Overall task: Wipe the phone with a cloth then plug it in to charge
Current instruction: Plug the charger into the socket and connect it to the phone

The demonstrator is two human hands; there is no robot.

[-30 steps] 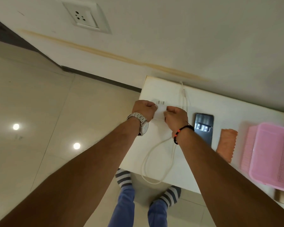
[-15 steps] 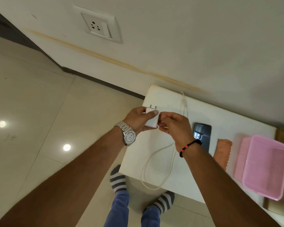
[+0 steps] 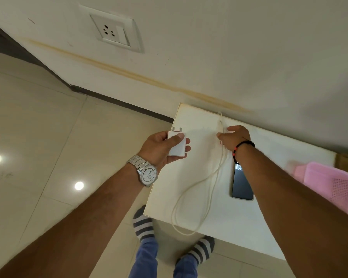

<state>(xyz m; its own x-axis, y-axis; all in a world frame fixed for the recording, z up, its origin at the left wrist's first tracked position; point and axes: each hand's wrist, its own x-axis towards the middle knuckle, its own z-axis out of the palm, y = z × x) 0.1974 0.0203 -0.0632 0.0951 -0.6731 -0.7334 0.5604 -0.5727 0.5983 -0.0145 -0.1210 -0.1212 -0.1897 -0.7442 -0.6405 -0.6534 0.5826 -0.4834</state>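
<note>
My left hand [image 3: 164, 146] grips a white charger adapter [image 3: 177, 144], its two pins pointing up toward the wall. My right hand [image 3: 234, 137] reaches to the far side of the white table [image 3: 191, 121] and pinches the white cable [image 3: 209, 183] near its end. The cable loops down over the table's front edge. A dark phone [image 3: 241, 183] lies face up on the table, partly under my right forearm. The wall socket [image 3: 114, 33] sits high on the wall at upper left. The cloth is hidden behind my right arm.
A pink plastic basket [image 3: 329, 183] stands at the table's right end. Tiled floor lies to the left, with a dark skirting along the wall. My feet in striped socks stand at the table's front edge.
My hands have parted: the left keeps the adapter and has shifted left, the right has let go of it and moved right to the cable. The view has tilted up toward the socket.
</note>
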